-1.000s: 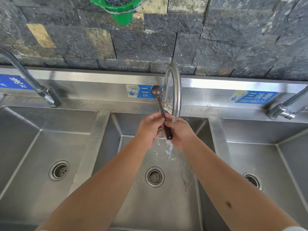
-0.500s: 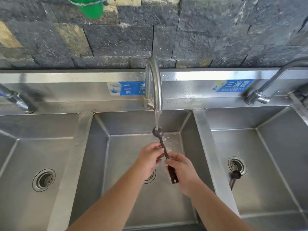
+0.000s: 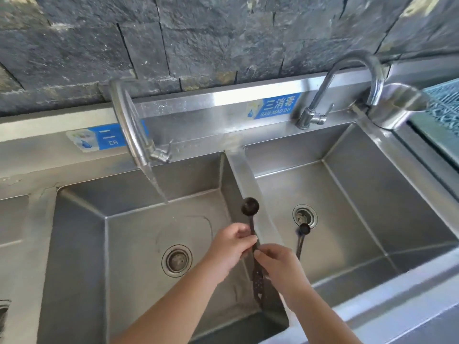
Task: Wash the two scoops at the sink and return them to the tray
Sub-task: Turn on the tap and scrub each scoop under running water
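Observation:
A dark long-handled scoop (image 3: 250,207) is held over the middle sink basin (image 3: 139,232), its round bowl pointing away from me. My left hand (image 3: 229,247) pinches its handle from the left and my right hand (image 3: 278,265) grips the handle lower down. The patterned handle end sticks out below my hands. A second dark scoop (image 3: 303,229) lies in the right basin (image 3: 347,219) next to its drain. Water runs from the middle tap (image 3: 129,125), falling left of the held scoop. No tray is in view.
The right basin's tap (image 3: 347,78) is off. A steel cup (image 3: 395,105) stands at the back right corner, beside a blue mesh mat (image 3: 444,103). A steel divider (image 3: 250,194) separates the two basins. A third basin's edge (image 3: 12,219) shows at left.
The view has swung right. Both hands have carried the scoop out of the water stream, to the right, near the divider between the basins.

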Demonstrator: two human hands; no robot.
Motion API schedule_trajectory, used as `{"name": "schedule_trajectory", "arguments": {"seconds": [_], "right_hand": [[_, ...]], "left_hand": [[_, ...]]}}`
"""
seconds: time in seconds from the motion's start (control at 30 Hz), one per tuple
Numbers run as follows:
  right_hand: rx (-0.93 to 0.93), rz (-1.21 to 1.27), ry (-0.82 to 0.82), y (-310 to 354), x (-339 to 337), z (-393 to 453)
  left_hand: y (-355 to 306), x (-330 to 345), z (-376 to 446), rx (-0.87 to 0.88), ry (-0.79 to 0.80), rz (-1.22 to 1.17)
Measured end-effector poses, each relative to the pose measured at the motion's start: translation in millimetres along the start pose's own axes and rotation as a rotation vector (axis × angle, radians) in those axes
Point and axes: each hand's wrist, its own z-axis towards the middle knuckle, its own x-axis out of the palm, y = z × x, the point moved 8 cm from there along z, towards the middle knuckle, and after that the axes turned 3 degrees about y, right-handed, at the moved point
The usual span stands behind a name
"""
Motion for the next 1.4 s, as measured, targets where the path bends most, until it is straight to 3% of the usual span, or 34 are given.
{"name": "schedule_trajectory", "arguments": {"seconds": [0.17, 0.43, 0.73, 0.87, 1.4], "right_hand": [[-0.021, -0.031, -0.140, -12, -88, 43], [0.141, -0.101, -0.080, -80, -168, 150], [0.271, -0.356, 0.173, -177, -149, 239], [0.229, -0.528, 0.269, -191, -132, 259], [0.286, -0.747, 0.245, -210, -122, 275]], "left_hand": [[-16, 75, 51, 0.048, -0.035, 0.087], [30, 153, 159, -0.112, -0.324, 0.176], [140, 164, 220, -0.451, -0.589, 0.101], [159, 159, 236, -0.464, -0.623, 0.173], [180, 148, 257, -0.574, -0.562, 0.374]]}}
